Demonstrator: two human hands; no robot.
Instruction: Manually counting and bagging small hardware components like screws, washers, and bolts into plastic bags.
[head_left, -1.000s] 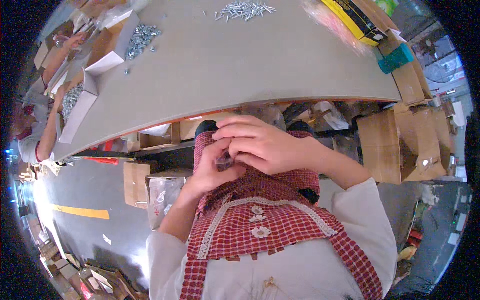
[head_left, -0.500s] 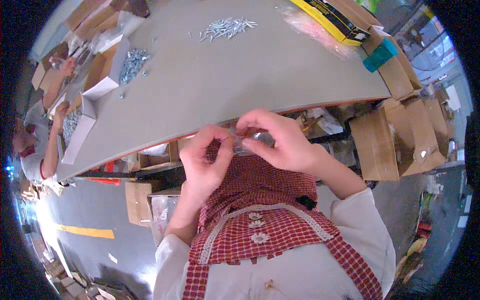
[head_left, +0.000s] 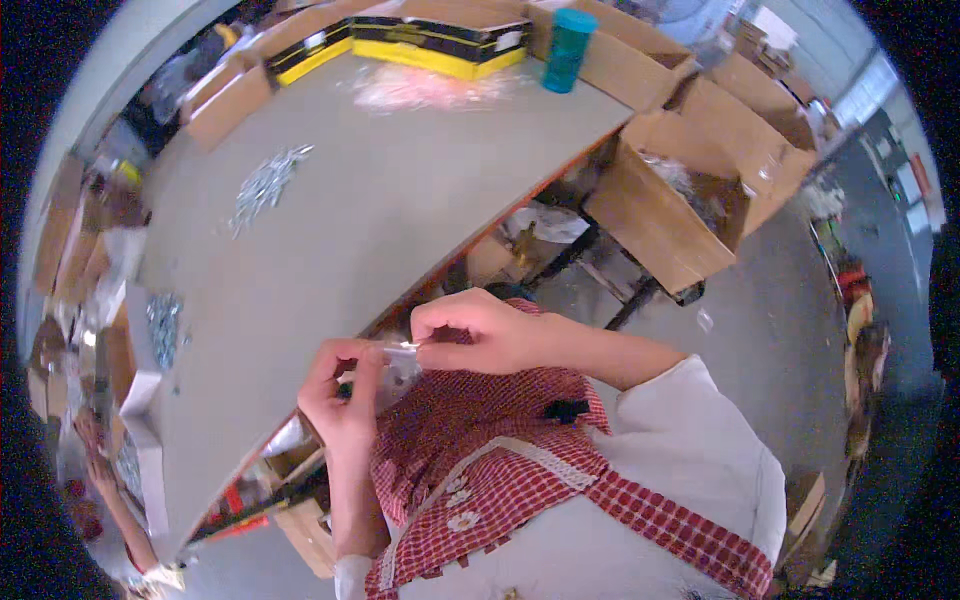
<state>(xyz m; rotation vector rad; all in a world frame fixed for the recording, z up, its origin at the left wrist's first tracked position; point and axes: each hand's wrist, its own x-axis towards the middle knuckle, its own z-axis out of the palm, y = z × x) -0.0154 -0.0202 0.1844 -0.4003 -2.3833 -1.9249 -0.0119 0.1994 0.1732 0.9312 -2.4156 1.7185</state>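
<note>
Both of my hands meet just in front of the table's near edge, over my red checked apron. My left hand [head_left: 343, 395] and my right hand [head_left: 475, 330] pinch the two ends of a small clear plastic bag [head_left: 400, 357] that hangs between them. The bag looks to hold small metal parts, but they are too small to make out. A pile of small silvery screws [head_left: 264, 186] lies on the grey table [head_left: 400, 190], well beyond my reach.
Yellow and black boxes [head_left: 430, 40], pink plastic bags [head_left: 425, 88] and a teal cup [head_left: 568, 50] sit at the table's far side. Open cardboard boxes [head_left: 690, 190] stand on the floor to the right. White boxes with screws [head_left: 160, 325] and another person's arm [head_left: 110, 490] are at left.
My head has turned, so the table now tilts and swings left. My hands have lowered slightly and drawn apart, stretching the small clear bag between them.
</note>
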